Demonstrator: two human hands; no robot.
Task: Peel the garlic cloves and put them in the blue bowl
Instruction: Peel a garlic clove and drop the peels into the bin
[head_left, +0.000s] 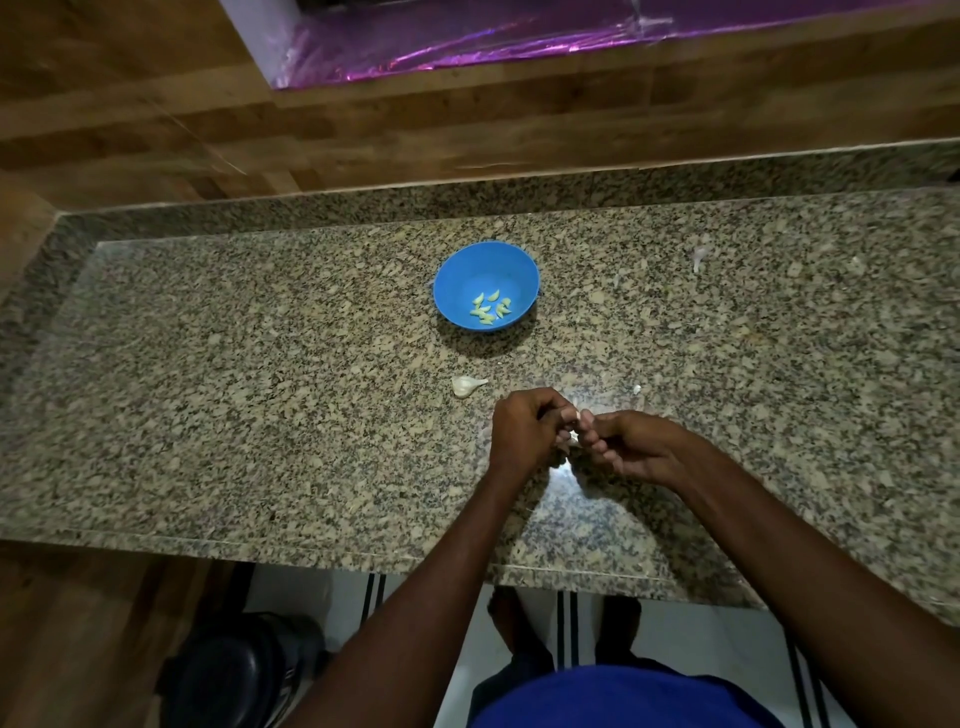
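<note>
Two hands meet over the near part of the granite counter, the left hand and the right hand curled in toward each other, their fingers pinching a small pale garlic clove between them; only a sliver of it shows, so how much skin is left on it cannot be told. The step in hand looks like peeling this clove. Just beyond the left fingers and a little to their left lies an unpeeled piece of garlic with its tail pointing right, and further beyond that, well apart from the hands, stands the blue bowl with several peeled cloves gathered in its bottom. Pale scraps of skin lie far off beyond the right fingers. The next move likely calls for stripping the last skin free, then one hand reaching forward to drop the clove into the bowl before taking up the piece on the counter.
</note>
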